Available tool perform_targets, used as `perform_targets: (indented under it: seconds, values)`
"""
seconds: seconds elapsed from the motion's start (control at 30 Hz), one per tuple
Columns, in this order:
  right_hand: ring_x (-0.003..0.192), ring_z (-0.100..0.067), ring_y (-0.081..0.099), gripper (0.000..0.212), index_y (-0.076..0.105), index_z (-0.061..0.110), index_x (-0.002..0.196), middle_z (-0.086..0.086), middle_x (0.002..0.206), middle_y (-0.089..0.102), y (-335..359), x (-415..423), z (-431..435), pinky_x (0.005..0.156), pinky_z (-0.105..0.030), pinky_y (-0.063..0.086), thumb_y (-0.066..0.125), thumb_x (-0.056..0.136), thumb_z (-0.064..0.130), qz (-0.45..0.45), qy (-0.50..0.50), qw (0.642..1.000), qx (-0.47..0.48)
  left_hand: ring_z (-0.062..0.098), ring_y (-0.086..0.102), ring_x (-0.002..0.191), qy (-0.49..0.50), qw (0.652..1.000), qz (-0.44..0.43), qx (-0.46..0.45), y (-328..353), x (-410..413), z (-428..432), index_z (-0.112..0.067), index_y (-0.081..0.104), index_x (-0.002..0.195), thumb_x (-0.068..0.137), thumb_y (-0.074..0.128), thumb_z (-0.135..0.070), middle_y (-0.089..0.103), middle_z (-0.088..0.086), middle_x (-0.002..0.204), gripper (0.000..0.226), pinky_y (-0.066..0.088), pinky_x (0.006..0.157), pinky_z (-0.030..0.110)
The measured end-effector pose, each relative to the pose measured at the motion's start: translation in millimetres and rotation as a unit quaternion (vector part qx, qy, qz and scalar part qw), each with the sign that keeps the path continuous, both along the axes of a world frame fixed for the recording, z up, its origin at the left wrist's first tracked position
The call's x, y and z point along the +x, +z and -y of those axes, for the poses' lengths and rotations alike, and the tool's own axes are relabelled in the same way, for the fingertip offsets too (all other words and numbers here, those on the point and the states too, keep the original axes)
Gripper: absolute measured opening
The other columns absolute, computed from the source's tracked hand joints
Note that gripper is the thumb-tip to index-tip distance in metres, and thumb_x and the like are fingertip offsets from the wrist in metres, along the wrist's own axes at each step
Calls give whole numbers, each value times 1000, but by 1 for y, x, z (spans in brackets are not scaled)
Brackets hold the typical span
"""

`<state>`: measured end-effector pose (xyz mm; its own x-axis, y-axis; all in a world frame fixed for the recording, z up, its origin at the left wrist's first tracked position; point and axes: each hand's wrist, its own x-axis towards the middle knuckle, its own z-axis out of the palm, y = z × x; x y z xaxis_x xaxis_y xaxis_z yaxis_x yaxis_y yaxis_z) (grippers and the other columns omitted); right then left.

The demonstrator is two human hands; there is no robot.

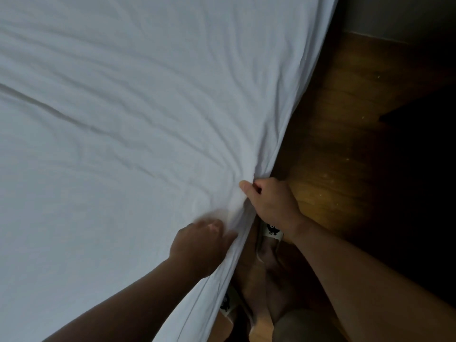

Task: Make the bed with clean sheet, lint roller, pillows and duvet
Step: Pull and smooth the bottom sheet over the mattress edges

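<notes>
You have the sheet (148, 119) spread over the bed (312, 95) yet creased, your right grip (271, 203) clamped on a bunch at its edge, your left grip (202, 245) too blurred to tell, so tucking, lint roller, pillows and duvet likely remain.
</notes>
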<state>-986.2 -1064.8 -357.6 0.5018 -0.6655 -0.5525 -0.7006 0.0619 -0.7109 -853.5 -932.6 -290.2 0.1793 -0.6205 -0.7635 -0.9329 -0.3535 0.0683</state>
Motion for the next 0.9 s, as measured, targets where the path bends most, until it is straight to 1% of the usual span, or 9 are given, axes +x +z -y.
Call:
perform_targets:
  seconds: [0.1,0.23,0.3,0.4,0.5,0.57,0.67,0.77,0.9]
  values:
    - [53,-14,59,62,54,18,57,2,55,59,17,5,-32,53,-31,47,53,85,74,-46,55,997,29,21,65,98,-30,995,65,71,12,14,-43,-25,59,106,91,29,-75,66,-3,109,60,50,78,34]
    - [67,-21,67,77,61,17,64,-5,71,69,24,22,-107,64,-34,56,39,69,91,-104,119,987,35,21,66,102,-23,987,106,117,23,18,-95,-25,59,114,90,36,-73,67,-2,114,59,49,80,33]
    - [81,-25,70,77,69,13,81,-8,86,72,22,31,-141,72,-35,57,40,75,85,-119,111,986,33,22,66,104,-12,989,107,102,20,12,-111,-24,59,120,96,34,-65,67,-1,118,54,48,82,33]
    - [94,-31,68,60,69,8,96,-12,99,71,19,39,-169,78,-35,53,49,91,65,-138,62,988,22,24,65,106,3,994,87,65,12,6,-125,-22,61,122,103,30,-52,67,3,121,47,48,85,33]
    - [95,-33,66,52,71,10,96,-13,99,71,21,38,-178,80,-37,55,51,93,58,-117,9,992,35,27,63,109,4,996,81,31,7,6,-130,-20,63,120,105,31,-46,66,6,121,43,48,89,34]
    - [94,-33,66,50,72,9,95,-12,98,71,26,34,-178,83,-39,56,51,95,55,-97,9,995,33,29,62,109,12,997,74,15,9,6,-136,-19,63,118,104,32,-46,65,9,120,43,47,89,34]
    - [84,-28,67,49,72,9,83,-9,87,71,31,21,-176,80,-42,58,53,95,52,-65,-2,997,40,30,61,105,15,998,56,-7,11,3,-142,-15,63,112,104,32,-45,64,12,115,44,45,85,34]
    - [77,-21,67,45,68,15,73,-2,80,71,26,4,-174,74,-36,57,56,95,52,-54,-13,997,55,30,59,107,-3,999,42,6,5,-10,-139,-12,59,115,105,31,-45,62,13,118,44,44,84,34]
    - [73,-17,67,42,72,13,77,0,77,71,3,-12,-169,70,-33,54,59,95,49,-39,0,998,42,31,59,108,-29,999,34,24,-16,-23,-134,-12,57,119,105,29,-43,61,13,121,44,45,86,36]
